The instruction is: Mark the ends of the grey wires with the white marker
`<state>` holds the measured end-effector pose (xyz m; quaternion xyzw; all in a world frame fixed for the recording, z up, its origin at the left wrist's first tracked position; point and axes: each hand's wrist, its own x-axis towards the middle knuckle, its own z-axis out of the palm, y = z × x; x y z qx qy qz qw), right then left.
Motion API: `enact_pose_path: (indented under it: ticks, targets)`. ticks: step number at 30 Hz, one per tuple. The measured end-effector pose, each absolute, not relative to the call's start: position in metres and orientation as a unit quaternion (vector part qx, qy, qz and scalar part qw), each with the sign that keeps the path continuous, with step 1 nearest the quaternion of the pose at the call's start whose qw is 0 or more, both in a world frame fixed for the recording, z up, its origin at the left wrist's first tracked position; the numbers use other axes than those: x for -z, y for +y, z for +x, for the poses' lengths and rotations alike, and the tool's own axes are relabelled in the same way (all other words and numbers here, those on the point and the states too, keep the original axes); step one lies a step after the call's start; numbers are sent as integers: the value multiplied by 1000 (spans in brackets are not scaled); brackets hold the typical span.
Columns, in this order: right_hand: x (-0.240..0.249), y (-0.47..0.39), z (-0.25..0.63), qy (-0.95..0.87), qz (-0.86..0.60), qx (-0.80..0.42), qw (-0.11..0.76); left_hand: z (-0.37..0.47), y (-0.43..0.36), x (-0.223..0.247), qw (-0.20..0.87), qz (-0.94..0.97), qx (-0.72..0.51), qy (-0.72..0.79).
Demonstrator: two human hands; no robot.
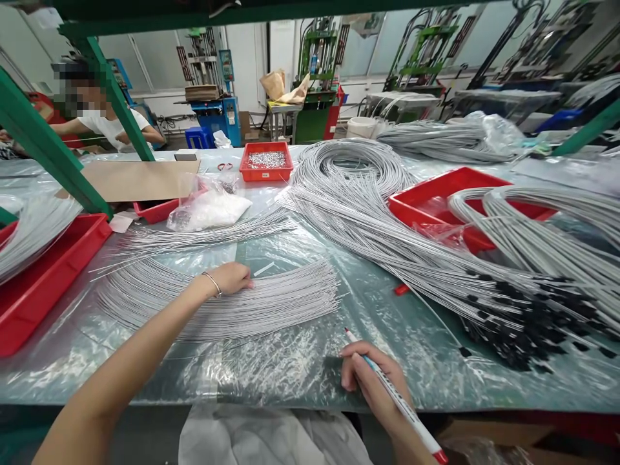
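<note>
A wide fan of thin grey cables [285, 294] lies spread side by side on the table, their cut ends to the right. Over its upper edge rests my left hand [233, 279], fingers curled down and closed; what is in the fingertips is hidden. My right hand [375, 381] is closed around a white marker pen [394, 395] with a red end, held near the front edge of the table. The pen's red tip points up and left, apart from the cable ends. A small white strip [264, 270] lies just beyond my left hand.
A large bundle of grey cables [349, 213] with black connectors [527, 323] covers the right side. Red trays [421, 200] stand right and left, and a red bin [265, 163] of small metal parts behind. Green frame posts [48, 142] rise at left. A person [111, 123] sits beyond.
</note>
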<state>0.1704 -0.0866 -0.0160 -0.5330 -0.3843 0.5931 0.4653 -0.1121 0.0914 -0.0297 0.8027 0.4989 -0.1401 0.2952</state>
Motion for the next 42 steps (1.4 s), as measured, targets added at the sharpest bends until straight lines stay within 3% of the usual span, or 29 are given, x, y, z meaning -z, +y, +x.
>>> enact_pose_path:
  ticks: [11, 17, 20, 23, 26, 30, 34, 38, 42]
  targets:
    - [14, -84, 170, -378, -531, -605, 458, -138, 102, 27, 428, 761, 18, 486]
    - [16, -72, 173, -365, -512, -661, 410, -130, 88, -20, 478, 764, -40, 432]
    - [13, -64, 165, -377, -469, -685, 411, -117, 62, -52, 536, 761, -14, 365]
    - [8, -57, 153, -349, -417, -694, 472, -113, 34, -69, 538, 777, 69, 319]
    - [6, -55, 145, -301, -434, -670, 522, -120, 17, -68, 556, 762, 133, 305]
    - [7, -60, 136, -326, -453, -658, 505, -118, 6, -58, 609, 713, 190, 290]
    - [0, -72, 120, -414, -460, -638, 459, -75, -10, -53, 658, 693, 99, 276]
    - [-7, -74, 130, -487, -476, -585, 441, -40, -18, -52, 627, 725, -7, 284]
    - [-13, -60, 169, -533, -479, -457, 527, -42, -16, -52, 613, 736, 37, 283]
